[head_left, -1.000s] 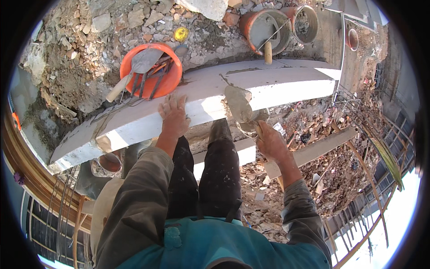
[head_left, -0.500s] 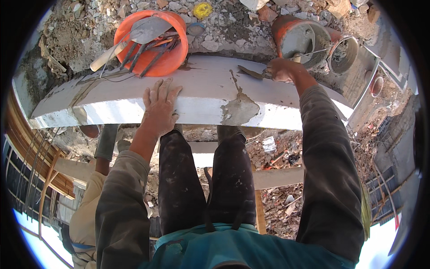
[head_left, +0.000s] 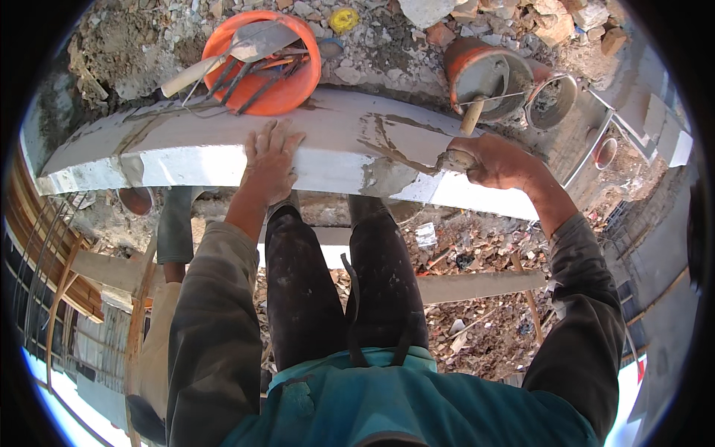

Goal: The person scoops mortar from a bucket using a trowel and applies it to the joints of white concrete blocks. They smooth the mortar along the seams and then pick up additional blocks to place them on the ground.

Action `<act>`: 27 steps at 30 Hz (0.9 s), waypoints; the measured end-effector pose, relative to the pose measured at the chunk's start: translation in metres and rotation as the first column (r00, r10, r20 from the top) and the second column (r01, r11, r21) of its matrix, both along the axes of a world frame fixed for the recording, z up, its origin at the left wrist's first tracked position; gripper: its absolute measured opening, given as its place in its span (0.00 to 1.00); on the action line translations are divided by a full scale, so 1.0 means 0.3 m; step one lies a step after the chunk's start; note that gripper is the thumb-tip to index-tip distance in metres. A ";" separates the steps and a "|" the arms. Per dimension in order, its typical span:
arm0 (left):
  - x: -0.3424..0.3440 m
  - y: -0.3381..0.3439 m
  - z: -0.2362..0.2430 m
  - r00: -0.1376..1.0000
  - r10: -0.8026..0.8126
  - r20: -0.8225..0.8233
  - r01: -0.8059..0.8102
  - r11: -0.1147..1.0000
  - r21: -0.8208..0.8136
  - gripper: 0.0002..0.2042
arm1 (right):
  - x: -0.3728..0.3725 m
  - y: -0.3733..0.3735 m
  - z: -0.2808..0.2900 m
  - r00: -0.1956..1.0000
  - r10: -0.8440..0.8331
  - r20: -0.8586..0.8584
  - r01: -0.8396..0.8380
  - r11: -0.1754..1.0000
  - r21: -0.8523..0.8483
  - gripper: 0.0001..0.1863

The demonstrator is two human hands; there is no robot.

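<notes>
I see the right hand (head_left: 497, 160) has moved from the back of the white wall (head_left: 199, 165) toward its front edge. It is curled around a trowel (head_left: 455, 161), right of a grey patch (head_left: 389, 177). The left hand (head_left: 269, 160) lies flat on the wall, holding nothing, near the orange bucket (head_left: 299, 91).

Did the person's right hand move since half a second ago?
Yes. Judged against the long pale ledge, the right hand has come nearer: from beside the ledge's far edge to its near edge.
</notes>
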State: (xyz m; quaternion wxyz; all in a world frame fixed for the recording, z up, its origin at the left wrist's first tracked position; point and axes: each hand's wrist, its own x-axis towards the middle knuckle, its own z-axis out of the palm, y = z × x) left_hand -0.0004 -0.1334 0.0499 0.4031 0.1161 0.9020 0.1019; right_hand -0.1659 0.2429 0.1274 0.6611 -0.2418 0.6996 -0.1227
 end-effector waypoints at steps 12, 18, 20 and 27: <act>-0.005 -0.002 -0.008 1.000 -0.002 -0.010 0.002 0.999 0.037 0.34 | 0.048 -0.088 -0.021 0.998 -0.040 -0.046 0.046 0.988 0.149 0.30; 0.025 -0.010 -0.019 0.997 0.022 -0.068 -0.017 0.998 0.065 0.34 | 0.018 -0.104 -0.116 0.994 -0.073 -0.082 0.080 0.994 0.079 0.31; -0.004 0.011 -0.027 0.998 0.024 -0.062 -0.019 0.997 0.075 0.33 | 0.084 -0.106 -0.168 0.985 0.034 -0.167 -0.016 0.994 0.111 0.31; -0.003 -0.003 0.009 0.996 0.062 -0.058 -0.059 0.996 0.063 0.35 | 0.030 -0.098 -0.047 1.000 -0.018 -0.014 0.019 0.995 0.102 0.31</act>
